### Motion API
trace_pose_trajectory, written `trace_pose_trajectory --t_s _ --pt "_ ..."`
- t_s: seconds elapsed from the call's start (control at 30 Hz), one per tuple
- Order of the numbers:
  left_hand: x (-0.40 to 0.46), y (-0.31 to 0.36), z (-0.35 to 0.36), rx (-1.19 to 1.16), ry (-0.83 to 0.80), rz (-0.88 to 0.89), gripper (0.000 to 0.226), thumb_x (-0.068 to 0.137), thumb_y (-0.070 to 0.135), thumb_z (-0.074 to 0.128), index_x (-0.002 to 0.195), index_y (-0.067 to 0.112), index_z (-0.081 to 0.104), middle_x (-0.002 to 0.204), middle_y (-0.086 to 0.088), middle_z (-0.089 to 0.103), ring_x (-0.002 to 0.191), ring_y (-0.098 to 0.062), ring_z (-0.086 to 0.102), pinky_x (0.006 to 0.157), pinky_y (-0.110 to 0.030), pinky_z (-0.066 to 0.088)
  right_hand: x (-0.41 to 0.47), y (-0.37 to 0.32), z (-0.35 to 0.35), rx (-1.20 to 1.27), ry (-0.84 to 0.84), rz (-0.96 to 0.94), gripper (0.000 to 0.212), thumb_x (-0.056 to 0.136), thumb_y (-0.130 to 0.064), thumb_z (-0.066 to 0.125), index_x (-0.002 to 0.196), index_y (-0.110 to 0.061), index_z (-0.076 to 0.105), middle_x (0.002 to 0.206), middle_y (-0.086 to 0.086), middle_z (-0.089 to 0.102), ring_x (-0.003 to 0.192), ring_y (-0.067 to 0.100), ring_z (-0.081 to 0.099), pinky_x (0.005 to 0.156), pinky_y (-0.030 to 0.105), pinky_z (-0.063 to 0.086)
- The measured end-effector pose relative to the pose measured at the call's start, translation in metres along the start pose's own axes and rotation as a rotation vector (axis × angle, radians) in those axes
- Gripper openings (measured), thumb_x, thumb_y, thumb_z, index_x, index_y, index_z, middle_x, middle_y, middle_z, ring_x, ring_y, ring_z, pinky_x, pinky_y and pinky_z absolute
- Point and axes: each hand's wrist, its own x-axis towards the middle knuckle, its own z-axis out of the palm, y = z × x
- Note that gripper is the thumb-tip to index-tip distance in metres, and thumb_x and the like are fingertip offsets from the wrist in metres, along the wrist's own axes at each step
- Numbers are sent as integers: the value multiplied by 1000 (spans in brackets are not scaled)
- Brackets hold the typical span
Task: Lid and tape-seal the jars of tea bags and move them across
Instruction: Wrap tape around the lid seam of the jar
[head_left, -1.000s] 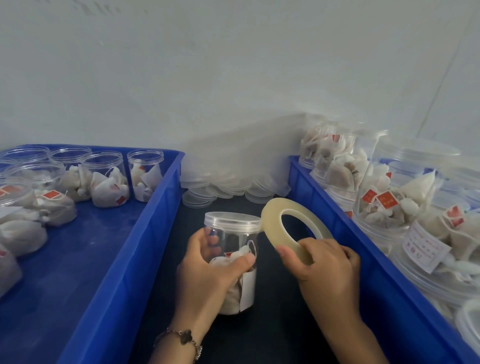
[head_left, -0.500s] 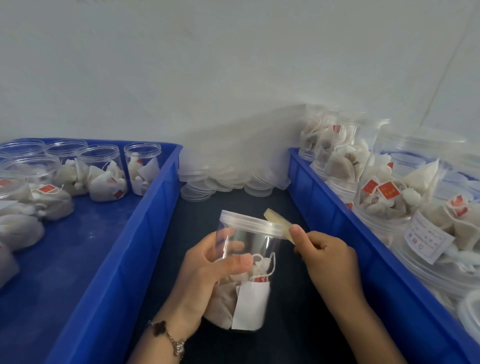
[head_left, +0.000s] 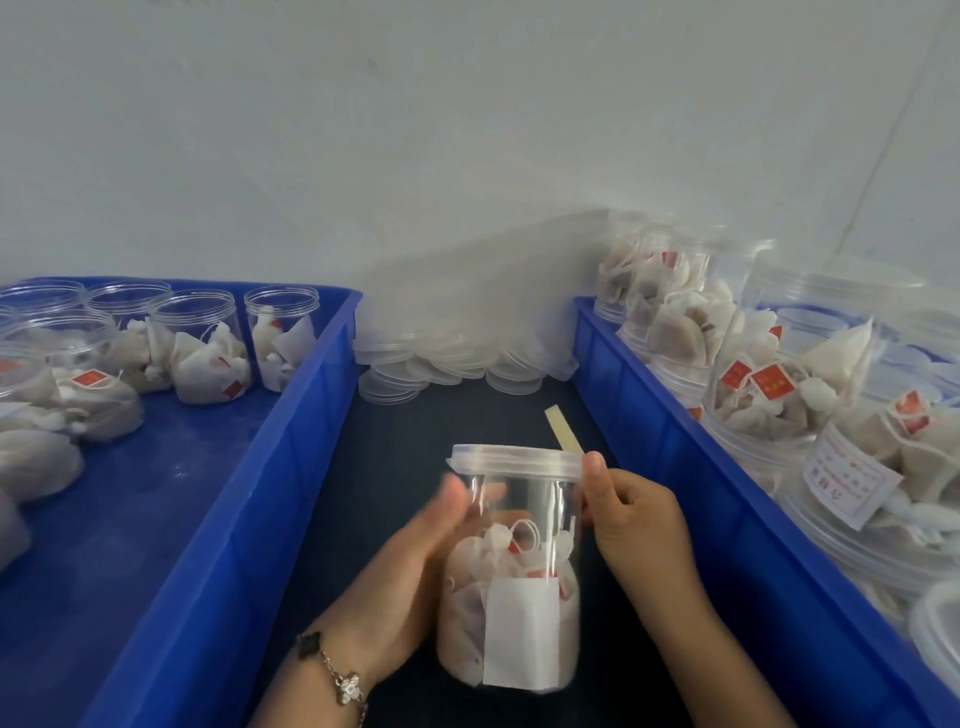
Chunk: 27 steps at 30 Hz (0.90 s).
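Since a moment ago the jar (head_left: 511, 566) has come up off the dark surface (head_left: 384, 467) and tilted a little toward the person, and the tape roll (head_left: 563, 434), which earlier stood face-on as a full ring, now shows only as a thin yellowish edge behind the lid (head_left: 514, 460).

Her left hand (head_left: 410, 561) wraps the jar's left side, thumb blurred across the clear wall, fingers curled behind it; a bracelet (head_left: 337, 670) sits on that wrist. Her right hand (head_left: 631, 519) is curled against the jar's right side, thumb tip pressed to the lid's rim; it seems to hold the roll there, though the grip itself is hidden behind the jar. Tea bags fill the jar's lower half, and a white label (head_left: 519, 631) faces the camera.

This jar sits above the middle strip of the surface, nearer its front edge, between two blue bins. Along the left edge, the left bin (head_left: 291, 467) holds open jars (head_left: 208, 348) of tea bags at its far end. By the right edge, the right bin (head_left: 675, 447) is piled with lidded jars (head_left: 769, 384). Loose clear lids (head_left: 447, 358) are heaped at the back edge against the wall.
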Motion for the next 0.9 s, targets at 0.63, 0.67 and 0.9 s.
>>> trace_pose_trajectory --t_s 0.63,0.67,0.9 --pt "10 3 -1 243 814 251 51 66 62 51 99 26 65 87 7 72 79 -8 69 66 -24 51 -10 -10 2 -48 -32 -66 75 57 -79 33 71 -13 66 62 1 60 58 8 56 51 19 44" --pt "8 4 -1 244 864 290 46 65 59 53 95 26 66 83 9 72 75 -7 69 61 -21 51 -11 -11 2 -78 -14 -84 74 57 -80 33 71 -16 66 63 0 61 59 10 57 53 23 44" --pt "-5 -3 23 517 705 372 43 64 77 56 92 44 63 89 20 69 78 6 64 57 -8 48 -20 -22 4 -203 -3 -170 78 61 -82 27 66 -12 59 62 6 57 60 22 55 58 44 49"
